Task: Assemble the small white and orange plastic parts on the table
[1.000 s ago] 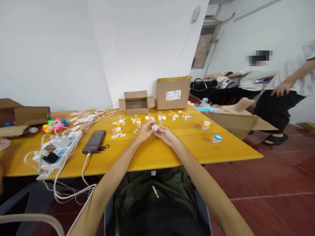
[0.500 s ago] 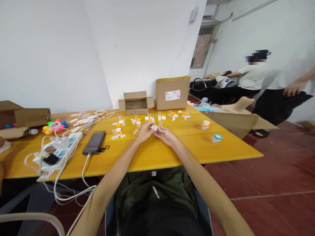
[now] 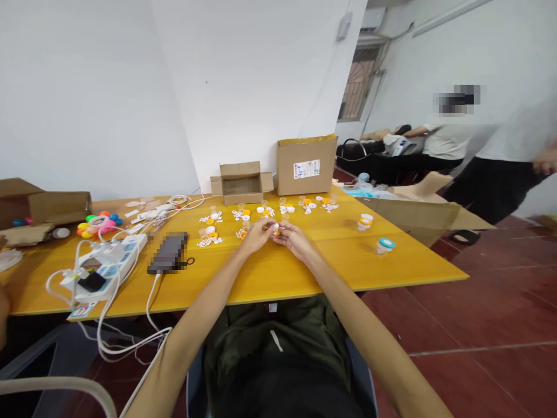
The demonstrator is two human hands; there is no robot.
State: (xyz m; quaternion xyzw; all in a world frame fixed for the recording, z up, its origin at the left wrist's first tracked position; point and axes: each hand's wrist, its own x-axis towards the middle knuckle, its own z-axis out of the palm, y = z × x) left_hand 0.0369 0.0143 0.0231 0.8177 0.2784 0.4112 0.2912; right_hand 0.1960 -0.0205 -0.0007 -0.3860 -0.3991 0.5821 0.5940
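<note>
A small round cap (image 3: pixel 276 230), white with an orange part, is held between the fingertips of both hands over the table. My left hand (image 3: pixel 257 235) pinches it from the left. From the other side my right hand (image 3: pixel 295 239) has its bent fingers closed on it, partly hiding it. Beyond the hands lie several groups of small clear cups, white discs, orange rings (image 3: pixel 212 235) and little white pieces (image 3: pixel 203 244). At the right stand a clear cup with an orange-and-white top (image 3: pixel 365 220) and another with a teal-and-white lid (image 3: pixel 386 245).
An open carton (image 3: pixel 242 184) and a taller cardboard box (image 3: pixel 307 165) stand at the table's back. Leftward are a phone (image 3: pixel 168 253), a power strip (image 3: pixel 117 268) with cables and a colourful ring toy (image 3: pixel 101 224). Two people are at the right beyond a large carton (image 3: pixel 418 217).
The cap has turned between my fingers: its white round face showed before, now its orange part shows too. My hands stay nearly in place. The standing person at right has shifted.
</note>
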